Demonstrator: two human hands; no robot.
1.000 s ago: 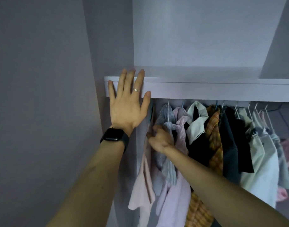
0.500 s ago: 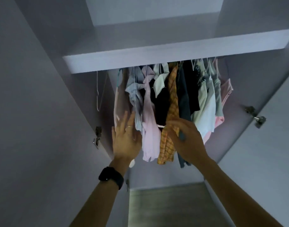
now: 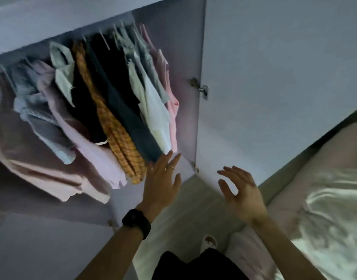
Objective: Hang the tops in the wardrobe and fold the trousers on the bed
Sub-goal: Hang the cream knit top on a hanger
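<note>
Several tops hang close together in the open wardrobe (image 3: 185, 57): a pale pink one (image 3: 42, 164) at the left, a lilac shirt (image 3: 88, 146), an orange checked shirt (image 3: 117, 130), a dark blue one (image 3: 131, 122) and a white one (image 3: 155, 112). My left hand (image 3: 163, 182), with a ring and a black watch on the wrist, is stretched flat just below the hems of the dark and white tops. My right hand (image 3: 240, 190) hovers with spread, relaxed fingers in front of the open door, holding nothing. A shiny pale cloth (image 3: 325, 215) lies on the bed.
The wardrobe's right door (image 3: 274, 77) stands open, with a metal hinge (image 3: 201, 89) on its edge. The bed (image 3: 290, 178) with a pinkish sheet fills the lower right. A strip of floor (image 3: 195, 209) runs between wardrobe and bed, with my slippered foot (image 3: 209, 242) on it.
My view has swung down and to the right, and the bed has come into sight. Both hands have left the hanging tops and moved lower and rightward, empty.
</note>
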